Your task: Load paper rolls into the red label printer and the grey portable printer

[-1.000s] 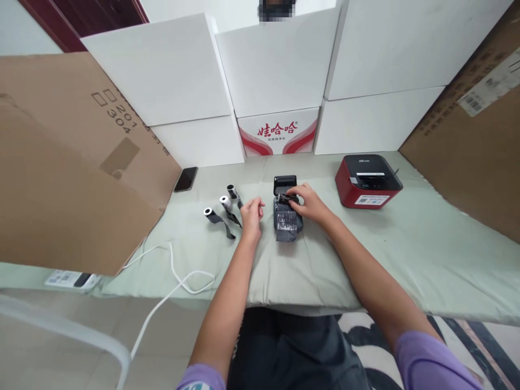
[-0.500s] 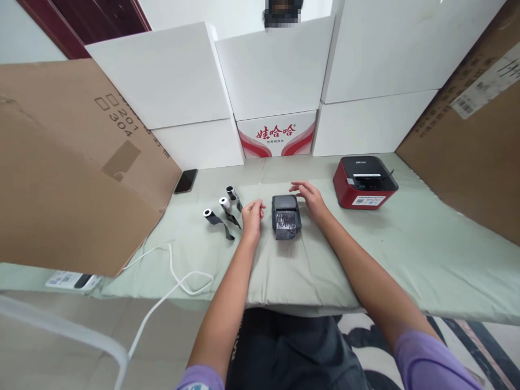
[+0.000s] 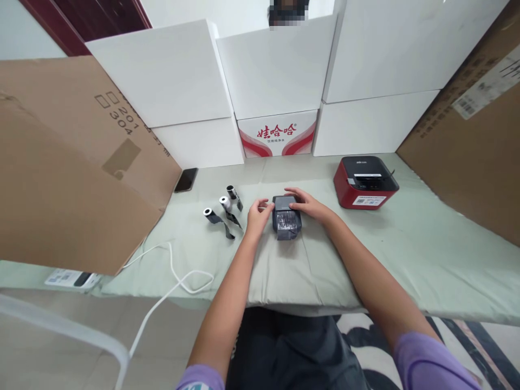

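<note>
A small black portable printer (image 3: 286, 204) sits on the cloth in front of me, a dark printed paper strip (image 3: 286, 225) hanging over its near side. My right hand (image 3: 306, 205) grips its far right corner, thumb on the lid and fingers reaching behind. At the left edge, my left hand (image 3: 259, 215) has bent fingers closed against the printer's upper corner. Beside that hand stand small paper rolls, a front one (image 3: 208, 213), a middle one (image 3: 225, 203) and a back one (image 3: 232, 192), with dark tails trailing from them.
A red and black printer (image 3: 365, 184) stands to the right. Left lie a phone (image 3: 186, 180) and a white cable (image 3: 173, 271). White boxes (image 3: 276, 70) wall the back, with cardboard panels on the left (image 3: 69, 173) and right (image 3: 479, 157). A person's head shows behind the boxes.
Both hands have moved in to touch the black printer: the left from a gap at its left side, the right from just beyond its right corner. The printer's position looks unchanged.
</note>
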Motion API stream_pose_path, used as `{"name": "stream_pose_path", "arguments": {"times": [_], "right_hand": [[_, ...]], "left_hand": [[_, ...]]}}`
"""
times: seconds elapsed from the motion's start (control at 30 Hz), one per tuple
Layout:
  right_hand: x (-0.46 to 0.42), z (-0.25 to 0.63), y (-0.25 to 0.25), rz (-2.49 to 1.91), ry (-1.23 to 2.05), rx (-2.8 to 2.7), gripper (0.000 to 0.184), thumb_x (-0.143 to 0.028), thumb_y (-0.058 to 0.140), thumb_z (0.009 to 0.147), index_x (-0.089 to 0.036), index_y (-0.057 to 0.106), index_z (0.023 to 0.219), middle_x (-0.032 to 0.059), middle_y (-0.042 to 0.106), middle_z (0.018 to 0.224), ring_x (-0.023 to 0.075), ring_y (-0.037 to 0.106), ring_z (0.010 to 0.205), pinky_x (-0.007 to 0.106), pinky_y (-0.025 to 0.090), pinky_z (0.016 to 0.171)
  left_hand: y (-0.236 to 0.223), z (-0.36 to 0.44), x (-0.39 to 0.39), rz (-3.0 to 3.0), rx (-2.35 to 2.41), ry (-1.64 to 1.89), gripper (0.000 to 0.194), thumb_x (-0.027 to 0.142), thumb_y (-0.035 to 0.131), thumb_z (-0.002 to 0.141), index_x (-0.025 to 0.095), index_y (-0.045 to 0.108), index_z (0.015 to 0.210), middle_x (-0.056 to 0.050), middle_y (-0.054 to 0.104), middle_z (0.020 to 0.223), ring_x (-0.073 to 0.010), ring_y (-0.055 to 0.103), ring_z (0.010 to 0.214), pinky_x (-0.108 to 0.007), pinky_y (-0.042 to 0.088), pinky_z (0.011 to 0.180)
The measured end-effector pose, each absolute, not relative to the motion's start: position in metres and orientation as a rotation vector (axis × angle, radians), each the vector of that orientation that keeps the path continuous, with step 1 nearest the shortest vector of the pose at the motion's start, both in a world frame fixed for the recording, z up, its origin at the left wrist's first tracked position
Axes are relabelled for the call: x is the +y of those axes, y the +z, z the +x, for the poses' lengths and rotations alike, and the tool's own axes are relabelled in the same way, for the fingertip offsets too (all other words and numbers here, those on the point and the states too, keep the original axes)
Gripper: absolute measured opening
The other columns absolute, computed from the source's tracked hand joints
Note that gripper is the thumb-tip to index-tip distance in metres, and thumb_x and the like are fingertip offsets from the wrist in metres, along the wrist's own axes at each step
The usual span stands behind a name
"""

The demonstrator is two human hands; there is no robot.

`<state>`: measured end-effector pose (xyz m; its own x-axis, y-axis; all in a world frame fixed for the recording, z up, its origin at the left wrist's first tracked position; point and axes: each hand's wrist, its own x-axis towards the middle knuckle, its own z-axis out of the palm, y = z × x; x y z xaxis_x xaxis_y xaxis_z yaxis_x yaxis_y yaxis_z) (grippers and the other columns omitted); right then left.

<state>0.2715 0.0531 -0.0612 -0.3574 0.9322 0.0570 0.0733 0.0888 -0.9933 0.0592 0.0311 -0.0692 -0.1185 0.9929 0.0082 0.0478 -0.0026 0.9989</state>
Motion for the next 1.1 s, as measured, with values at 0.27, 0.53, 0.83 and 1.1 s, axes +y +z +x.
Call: {"name": "stream_pose_path", "arguments": {"times": [0.27, 0.53, 0.83, 1.1], "right_hand": [[0.051, 0.269, -0.058, -1.078, 1.343, -1.612, 0.079, -0.032, 0.071, 0.073, -0.028, 0.045, 0.147, 0.0118, 0.044, 0.147, 0.0278, 0.052, 0.131, 0.048, 0.042, 0.113], [0.045, 0.262, -0.053, -1.102, 1.225, -1.631, 0.078, -0.024, 0.066, 0.072, -0.034, 0.042, 0.145, 0.0086, 0.044, 0.142, 0.0229, 0.057, 0.112, 0.046, 0.048, 0.104], [0.033, 0.273, -0.073, -1.472, 0.907, -1.521, 0.038, -0.034, 0.057, 0.084, -0.021, 0.062, 0.120, 0.0125, 0.068, 0.112, 0.0258, 0.064, 0.101, 0.046, 0.050, 0.097], [-0.045, 0.241, -0.080, -1.604, 0.567, -1.888, 0.109, -0.042, 0.077, 0.064, -0.016, 0.025, 0.157, 0.0237, 0.052, 0.144, 0.0483, 0.045, 0.134, 0.062, 0.034, 0.111]], "left_hand": [[-0.060, 0.061, 0.029, 1.194, 1.242, 1.161, 0.035, 0.031, 0.082, 0.072, 0.015, 0.071, 0.101, -0.005, 0.068, 0.087, -0.0138, 0.061, 0.070, -0.026, 0.049, 0.065], [-0.058, 0.059, 0.032, 1.202, 1.209, 1.144, 0.032, 0.026, 0.083, 0.069, 0.015, 0.070, 0.097, -0.001, 0.066, 0.081, -0.0111, 0.059, 0.065, -0.024, 0.048, 0.062], [-0.074, 0.060, 0.034, 1.295, 1.283, 1.185, 0.036, 0.039, 0.080, 0.073, 0.015, 0.072, 0.099, -0.005, 0.070, 0.087, -0.0114, 0.059, 0.063, -0.023, 0.047, 0.056], [-0.077, 0.060, 0.037, 1.232, 1.293, 1.269, 0.029, 0.046, 0.066, 0.082, 0.017, 0.068, 0.085, -0.004, 0.070, 0.083, -0.0094, 0.057, 0.054, -0.023, 0.045, 0.053]]}}
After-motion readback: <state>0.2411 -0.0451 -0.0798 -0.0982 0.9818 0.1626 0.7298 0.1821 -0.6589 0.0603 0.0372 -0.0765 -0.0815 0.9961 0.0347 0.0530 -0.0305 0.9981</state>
